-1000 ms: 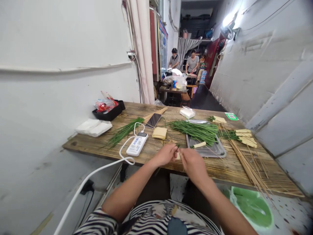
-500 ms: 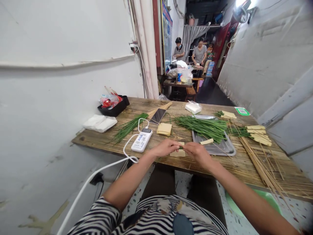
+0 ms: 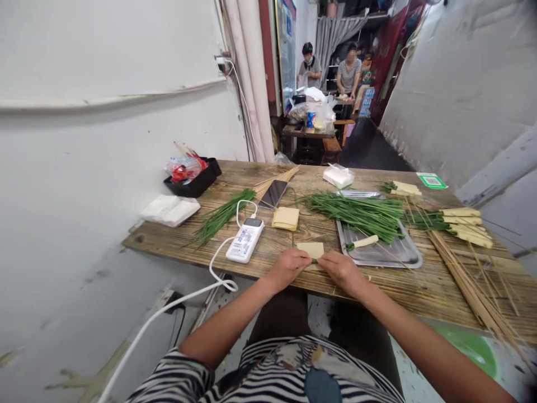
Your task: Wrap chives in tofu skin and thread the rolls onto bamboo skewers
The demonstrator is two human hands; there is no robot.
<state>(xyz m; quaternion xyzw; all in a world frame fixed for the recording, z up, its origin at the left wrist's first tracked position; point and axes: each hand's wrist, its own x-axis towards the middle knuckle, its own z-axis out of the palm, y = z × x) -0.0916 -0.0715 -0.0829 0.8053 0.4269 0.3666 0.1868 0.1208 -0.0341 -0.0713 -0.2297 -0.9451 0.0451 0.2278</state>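
My left hand (image 3: 289,268) and my right hand (image 3: 340,271) are side by side at the table's front edge. Between them their closed fingers pinch a short bundle of green chives (image 3: 314,261), pressed down on the near part of a pale yellow tofu-skin sheet (image 3: 310,248). The fingers hide most of the bundle. Behind the sheet lies a stack of the same square sheets (image 3: 286,217). To the right, a metal tray (image 3: 413,258) carries a heap of long chives (image 3: 356,214) and one skewered tofu-skin roll (image 3: 364,242).
Finished-looking rolls (image 3: 467,228) and loose bamboo skewers (image 3: 459,274) lie at the right. Left of my hands are a white power bank (image 3: 244,243) with its cable, a phone (image 3: 273,193), more chives (image 3: 224,215) and a black box (image 3: 195,183). Two people work at the back.
Both hands have come down with the chives, from above the sheet onto its near part. More of the sheet shows beyond my fingers. The camera view has shifted slightly.
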